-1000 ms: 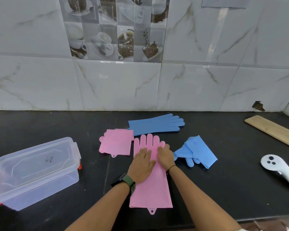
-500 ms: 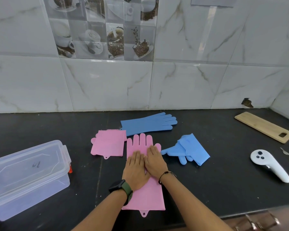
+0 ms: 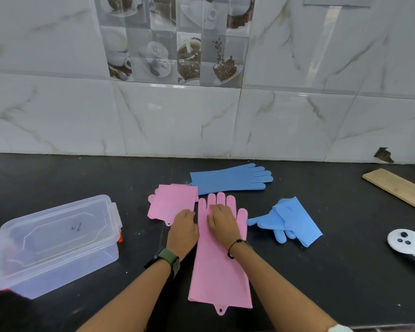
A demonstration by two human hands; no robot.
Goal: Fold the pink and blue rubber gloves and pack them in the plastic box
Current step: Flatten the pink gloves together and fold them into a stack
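Note:
A long pink glove [image 3: 219,271] lies flat on the black counter, fingers pointing to the wall. My right hand [image 3: 222,222] rests palm down on its palm area, fingers spread. My left hand [image 3: 183,232] sits at the glove's left edge, fingers curled, touching the corner of a folded pink glove [image 3: 171,202]. A flat blue glove [image 3: 230,178] lies behind, near the wall. A folded blue glove [image 3: 290,220] lies to the right. The clear plastic box [image 3: 53,245] stands at the left with its lid on.
A wooden board [image 3: 398,188] lies at the far right by the wall. A white handheld controller [image 3: 409,245] rests near the right edge. The tiled wall runs along the back of the counter [image 3: 58,178].
My left hand has slid off the long pink glove to its left edge, by the folded pink glove. My right hand has shifted a little up the glove. The view has tilted.

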